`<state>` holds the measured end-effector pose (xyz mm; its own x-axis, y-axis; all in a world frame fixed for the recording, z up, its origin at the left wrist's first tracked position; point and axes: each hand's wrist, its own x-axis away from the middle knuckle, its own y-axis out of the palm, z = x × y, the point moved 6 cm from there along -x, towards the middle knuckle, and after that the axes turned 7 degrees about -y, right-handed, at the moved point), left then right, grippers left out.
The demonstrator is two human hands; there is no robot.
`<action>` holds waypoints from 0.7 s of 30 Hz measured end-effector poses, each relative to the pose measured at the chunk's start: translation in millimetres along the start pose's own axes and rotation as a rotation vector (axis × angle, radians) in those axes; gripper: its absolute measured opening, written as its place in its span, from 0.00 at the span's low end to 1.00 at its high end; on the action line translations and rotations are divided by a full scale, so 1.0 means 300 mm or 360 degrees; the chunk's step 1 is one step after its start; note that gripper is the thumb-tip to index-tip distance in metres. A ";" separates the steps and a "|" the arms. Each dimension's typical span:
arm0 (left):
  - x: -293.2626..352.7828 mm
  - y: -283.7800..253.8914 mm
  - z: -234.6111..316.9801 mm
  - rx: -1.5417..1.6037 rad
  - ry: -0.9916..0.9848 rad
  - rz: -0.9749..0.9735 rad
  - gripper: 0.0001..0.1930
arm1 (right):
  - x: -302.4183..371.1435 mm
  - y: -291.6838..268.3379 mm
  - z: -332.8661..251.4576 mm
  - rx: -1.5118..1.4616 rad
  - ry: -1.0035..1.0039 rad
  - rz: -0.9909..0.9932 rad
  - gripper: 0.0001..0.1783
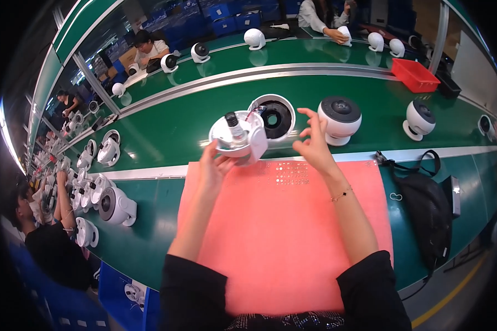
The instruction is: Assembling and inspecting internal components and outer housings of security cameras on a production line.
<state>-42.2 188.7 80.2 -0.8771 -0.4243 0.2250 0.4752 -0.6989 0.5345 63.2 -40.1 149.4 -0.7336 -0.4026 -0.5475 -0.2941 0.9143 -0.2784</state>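
My left hand (214,167) grips an opened white camera housing (257,144) from below, above the far edge of the pink mat. A black-tipped clear cylinder (233,122) stands up inside it. Thin coloured wires run from this half to a round white shell (282,115) with a black ring inside, just beyond it. Whether that shell rests on the green surface I cannot tell. To its right, my right hand (317,148) is raised with fingers apart and nothing in them. Close beside those fingers stands a white round camera (338,124) with a dark face.
Small pieces in rows (291,174) lie on the pink mat (281,237). On the right are another camera (421,118), a black bag (425,212) and a red bin (415,75). Several housings (109,149) line the left, where a co-worker (52,243) sits. Other people work across the line.
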 end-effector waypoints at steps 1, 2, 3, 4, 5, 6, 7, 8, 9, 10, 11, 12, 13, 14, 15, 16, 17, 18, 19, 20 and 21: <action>0.025 0.011 0.014 -0.0054 -0.0033 -0.0022 0.29 | 0.012 -0.023 -0.030 0.0536 -0.0355 -0.0058 0.38; 0.086 -0.031 0.069 -0.0118 -0.0022 0.0023 0.29 | 0.022 0.019 -0.081 0.0806 -0.0446 -0.0190 0.40; 0.136 -0.074 0.107 -0.0154 -0.0024 0.0077 0.28 | 0.036 0.059 -0.105 0.0903 -0.0600 -0.0295 0.39; 0.170 -0.119 0.143 -0.0165 -0.0012 0.0078 0.27 | 0.053 0.097 -0.127 0.0998 -0.0757 -0.0397 0.38; 0.225 -0.161 0.185 -0.0175 0.0013 0.0096 0.26 | 0.069 0.135 -0.175 0.0857 -0.0806 -0.0427 0.31; 0.256 -0.154 0.205 -0.0109 0.0043 0.0183 0.25 | 0.077 0.138 -0.200 0.0870 -0.0924 -0.0383 0.27; 0.271 -0.166 0.215 -0.0121 0.0035 0.0161 0.24 | 0.086 0.138 -0.223 0.0880 -0.1041 -0.0338 0.23; 0.291 -0.181 0.233 -0.0133 0.0037 0.0141 0.23 | 0.090 0.131 -0.256 0.0786 -0.0981 -0.0347 0.19; 0.287 -0.204 0.239 -0.0143 0.0001 -0.0042 0.23 | 0.094 0.123 -0.283 0.0656 -0.1027 -0.0306 0.19; 0.292 -0.216 0.229 -0.0203 -0.0039 0.0008 0.24 | 0.097 0.112 -0.306 0.0528 -0.1069 -0.0266 0.20; 0.298 -0.226 0.225 -0.0262 -0.0081 0.0068 0.24 | 0.098 0.114 -0.324 0.0345 -0.1036 -0.0281 0.20; 0.283 -0.262 0.217 -0.0237 -0.0169 0.0119 0.22 | 0.096 0.116 -0.363 0.0276 -0.1012 -0.0422 0.20; 0.283 -0.257 0.221 -0.0310 -0.0174 -0.0028 0.20 | 0.094 0.109 -0.400 0.0211 -0.0987 -0.0562 0.19; 0.285 -0.262 0.216 -0.0371 -0.0193 -0.0159 0.19 | 0.100 0.125 -0.422 0.0066 -0.1022 -0.0730 0.20; 0.276 -0.267 0.207 -0.0489 -0.0249 -0.0312 0.17 | 0.108 0.127 -0.408 -0.0202 -0.0728 -0.0875 0.21; 0.277 -0.274 0.185 -0.0697 -0.0340 -0.0321 0.17 | 0.133 0.136 -0.394 -0.0459 -0.0423 -0.1013 0.22; 0.286 -0.250 0.167 -0.0946 -0.0378 -0.0522 0.18 | 0.154 0.147 -0.409 -0.0502 -0.0317 -0.1094 0.23; 0.276 -0.185 0.118 -0.1150 -0.0439 -0.0742 0.19 | 0.171 0.154 -0.398 -0.0490 -0.0139 -0.1141 0.23; 0.282 -0.109 0.077 -0.1446 -0.0439 -0.1027 0.19 | 0.192 0.167 -0.386 -0.0475 0.0039 -0.1185 0.22; 0.293 -0.070 0.027 -0.1531 -0.0514 -0.1300 0.19 | 0.224 0.197 -0.377 -0.0453 0.0099 -0.1293 0.23; 0.341 -0.024 0.021 -0.1703 -0.0596 -0.1427 0.19 | 0.247 0.233 -0.413 -0.0390 0.0167 -0.1513 0.24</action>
<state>-135.8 153.9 104.5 -0.7888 0.4356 0.4336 -0.5583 -0.8028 -0.2092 -87.4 -0.8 187.2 -0.1734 -0.9793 -0.1044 -0.8994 0.2007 -0.3884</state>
